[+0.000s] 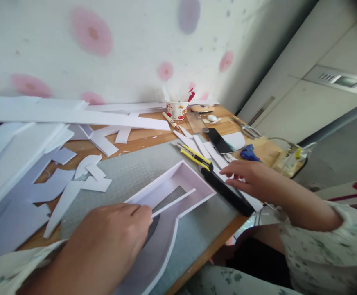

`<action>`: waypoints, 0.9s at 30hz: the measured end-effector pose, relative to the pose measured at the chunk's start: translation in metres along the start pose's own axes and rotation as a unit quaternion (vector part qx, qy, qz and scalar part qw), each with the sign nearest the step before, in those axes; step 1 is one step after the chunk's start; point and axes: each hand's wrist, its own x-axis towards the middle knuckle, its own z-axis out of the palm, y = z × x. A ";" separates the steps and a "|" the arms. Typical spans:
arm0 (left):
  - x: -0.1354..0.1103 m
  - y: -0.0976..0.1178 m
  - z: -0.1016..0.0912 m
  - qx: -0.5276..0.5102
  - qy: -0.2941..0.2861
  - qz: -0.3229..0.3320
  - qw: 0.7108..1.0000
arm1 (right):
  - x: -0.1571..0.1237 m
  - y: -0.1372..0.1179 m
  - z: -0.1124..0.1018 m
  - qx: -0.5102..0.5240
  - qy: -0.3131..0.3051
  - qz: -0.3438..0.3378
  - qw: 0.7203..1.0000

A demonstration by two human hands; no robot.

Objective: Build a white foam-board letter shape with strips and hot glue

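My left hand (111, 241) is closed in a pinch on a thin white foam-board strip (174, 203) that stands inside a white foam-board model (178, 188) lying on the grey cutting mat (132, 174). My right hand (249, 178) reaches out to the right of the model, fingers loosely spread over a long black ruler-like tool (227, 192) and white strips; whether it grips anything is unclear. Two yellow-and-black utility knives (197, 157) lie just beyond its fingertips.
White foam-board offcuts (58, 184) and sheets cover the left of the wooden desk (141, 137). At the back stand a paper cup (177, 110), a black phone (220, 141), scissors (247, 130) and a blue glue gun (249, 153). The desk edge runs diagonally at lower right.
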 end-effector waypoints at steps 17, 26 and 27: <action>0.009 0.011 -0.016 0.097 -0.084 -0.003 0.992 | -0.032 -0.018 -0.009 0.227 0.090 0.164 0.956; 0.010 0.009 -0.015 0.078 -0.080 -0.009 0.994 | -0.043 -0.122 0.009 0.669 -0.002 0.166 0.724; 0.010 0.008 -0.015 0.076 -0.077 -0.008 0.994 | -0.042 -0.128 0.012 0.672 -0.005 0.156 0.724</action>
